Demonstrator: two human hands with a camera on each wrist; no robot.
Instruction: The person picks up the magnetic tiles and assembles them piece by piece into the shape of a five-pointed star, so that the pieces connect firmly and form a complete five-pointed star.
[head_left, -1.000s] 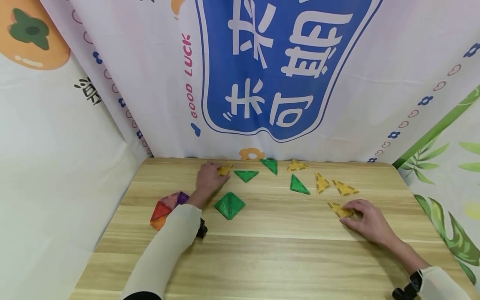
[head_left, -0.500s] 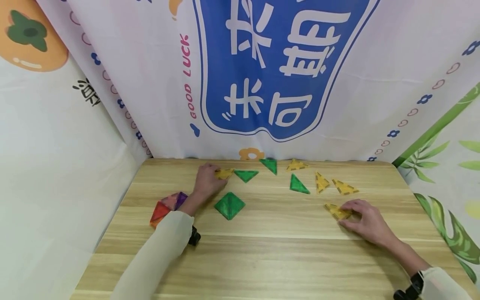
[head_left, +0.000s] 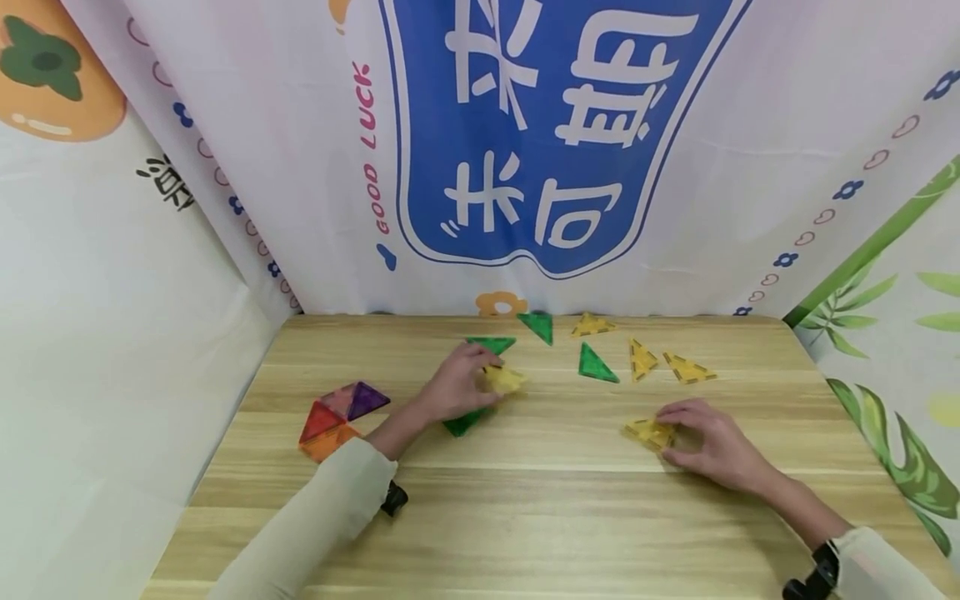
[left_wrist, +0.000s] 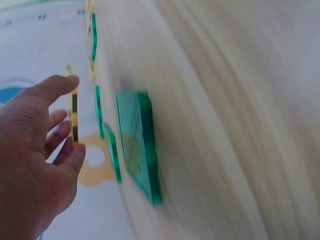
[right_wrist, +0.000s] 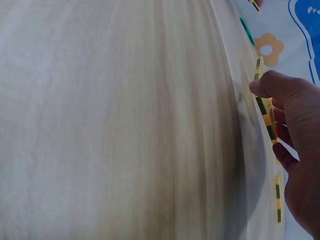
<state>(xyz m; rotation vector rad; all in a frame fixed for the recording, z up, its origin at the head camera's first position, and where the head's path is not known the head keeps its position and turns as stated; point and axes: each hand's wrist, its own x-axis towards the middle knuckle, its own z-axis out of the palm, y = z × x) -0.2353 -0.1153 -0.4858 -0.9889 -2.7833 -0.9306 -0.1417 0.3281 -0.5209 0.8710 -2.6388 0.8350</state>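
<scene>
Between thumb and fingers my left hand [head_left: 459, 385] pinches a yellow triangular magnetic tile [head_left: 506, 380], held above the table. Partly hidden under that hand is a pair of joined green triangle tiles [head_left: 463, 423], seen more fully in the left wrist view as a green block [left_wrist: 136, 145]. On the right, my right hand [head_left: 712, 443] pinches another yellow triangle tile [head_left: 649, 433] by its edges. In the right wrist view this tile [right_wrist: 264, 112] stands edge-on between thumb and fingers.
Left lies a cluster of orange, red, pink and purple triangle tiles [head_left: 322, 422]. Loose green tiles [head_left: 597, 364] and yellow tiles [head_left: 687, 367] lie along the back of the wooden table [head_left: 525, 533]. A printed cloth [head_left: 322, 208] hangs behind its back edge.
My left hand has lifted its yellow tile from the back left and moved right and nearer, over the green pair. The right hand has shifted left with its yellow tile.
</scene>
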